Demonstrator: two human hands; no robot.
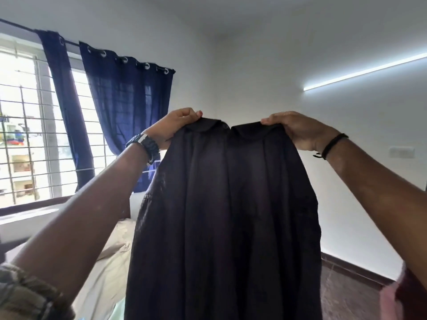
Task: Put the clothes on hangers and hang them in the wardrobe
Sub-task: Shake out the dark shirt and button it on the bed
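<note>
A dark, near-black shirt (226, 215) hangs full length in front of me, held up high by its shoulders, collar at the top middle. My left hand (172, 128), with a dark watch on its wrist, pinches the shirt's left shoulder. On the other side my right hand (300, 131), wearing a black wrist band, grips the right shoulder. The shirt falls below the frame's bottom edge. No hanger and no wardrobe show in this view.
A bed with a beige sheet (108, 269) lies below left, partly behind the shirt. A barred window (25, 135) with dark blue curtains (124, 107) fills the left wall. White walls stand ahead, brown floor (346, 294) at lower right, a pinkish cloth (390, 299) at the right edge.
</note>
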